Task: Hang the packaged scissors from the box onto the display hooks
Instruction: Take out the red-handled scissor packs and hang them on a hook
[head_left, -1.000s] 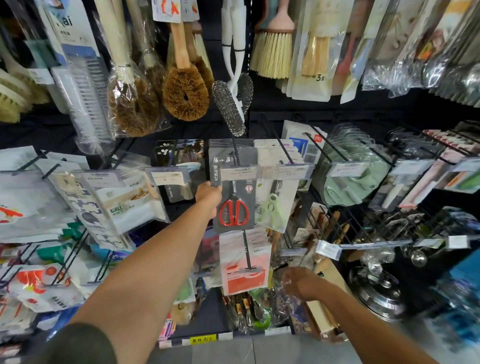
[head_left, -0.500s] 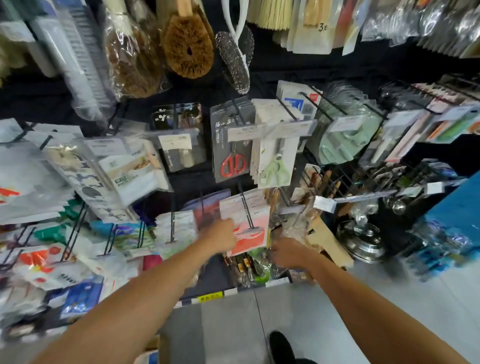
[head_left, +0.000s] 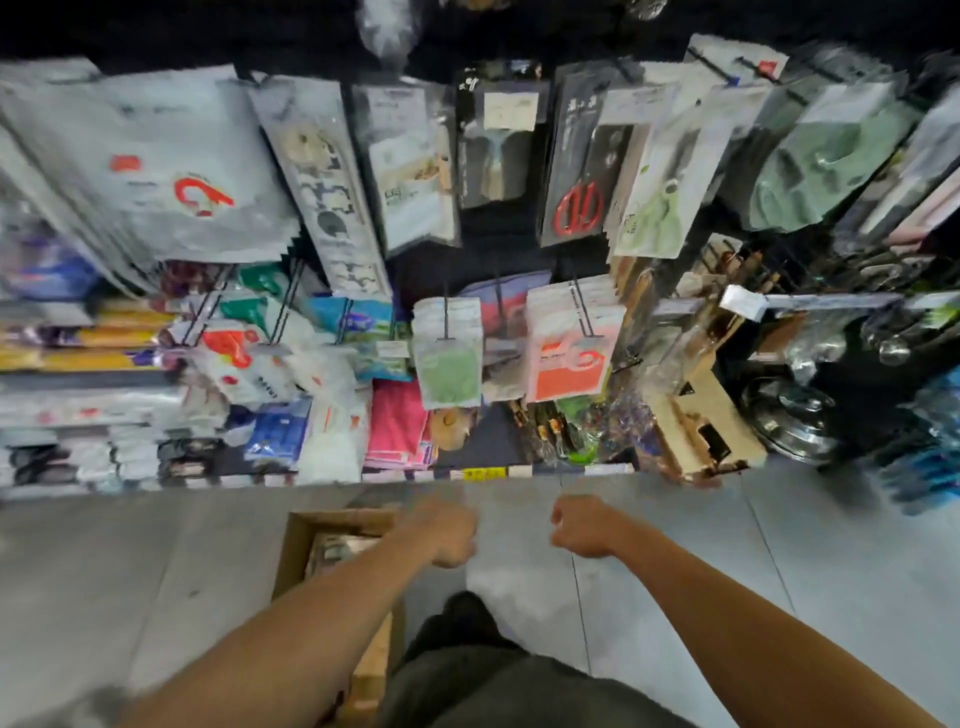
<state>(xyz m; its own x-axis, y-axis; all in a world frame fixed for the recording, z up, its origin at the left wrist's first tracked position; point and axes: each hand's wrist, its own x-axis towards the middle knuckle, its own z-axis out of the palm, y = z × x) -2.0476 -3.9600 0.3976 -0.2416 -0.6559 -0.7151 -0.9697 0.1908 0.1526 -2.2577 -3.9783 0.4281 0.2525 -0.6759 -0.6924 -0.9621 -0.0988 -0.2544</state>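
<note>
Shop goods filled the upper half of the view: a black display wall crowded with hanging packs, most of them smeared by camera blur, and under it a grey floor. At about 1 o'clock one pack of packaged scissors with red handles hung on the wall, just beside a pale pack with a green tool at its right. It hung flat with its face outward, so I judge it was properly seated on its peg. Other display hooks stuck out of the row below, at about 12 o'clock.

A cardboard box stood on the floor at about 7 o'clock with its top open. Some packs lay inside, but they were too blurred to name.

Both hands were low, near 6 o'clock and well apart from the wall. The left hand was over the right corner of the box, its fingers curled in and nothing visible between them. The right hand was over bare floor, closed in a fist, also empty as far as I could see.

I judge the person was between two packs, and that the left hand was placed there because the next pack had to come from the box.
</note>
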